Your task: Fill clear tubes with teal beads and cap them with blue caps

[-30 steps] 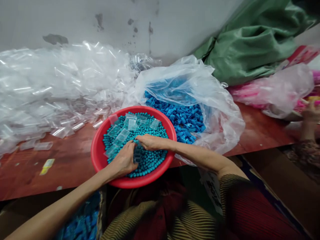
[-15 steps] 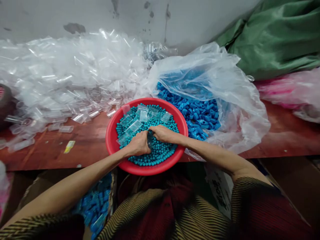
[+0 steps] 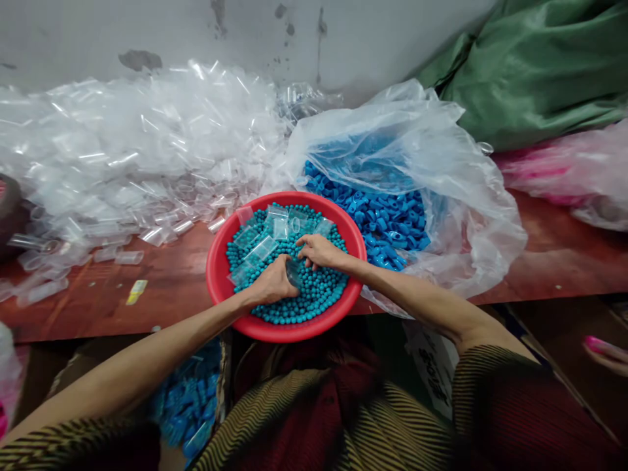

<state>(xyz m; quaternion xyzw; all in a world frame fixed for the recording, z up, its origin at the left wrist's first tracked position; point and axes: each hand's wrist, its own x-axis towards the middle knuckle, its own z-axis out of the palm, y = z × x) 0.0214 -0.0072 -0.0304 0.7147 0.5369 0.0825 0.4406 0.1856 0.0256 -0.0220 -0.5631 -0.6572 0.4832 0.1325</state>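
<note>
A red plastic basin (image 3: 214, 271) full of small turquoise beads (image 3: 307, 302) stands at the table's front edge. Over the beads, my left hand (image 3: 273, 280) grips a small clear plastic container (image 3: 293, 272), partly hidden by the fingers. Just right of it and apart from it is my right hand (image 3: 318, 252), its fingers loosely bent and spread low above the beads, with nothing visible in them. Several clear plastic pieces (image 3: 261, 249) lie on the beads toward the basin's left and back.
A big heap of clear plastic tubes (image 3: 147, 144) covers the table's (image 3: 176, 281) back left. Blue plastic parts (image 3: 387, 219) spill from a translucent bag (image 3: 471, 216) on the right. Below is a box of blue pieces (image 3: 189, 405). Another person's hand (image 3: 608, 353) shows at far right.
My right hand has drawn away from the container to the right, its fingers opening. My left hand keeps its hold. The view has shifted, and another person's hand now shows at right.
</note>
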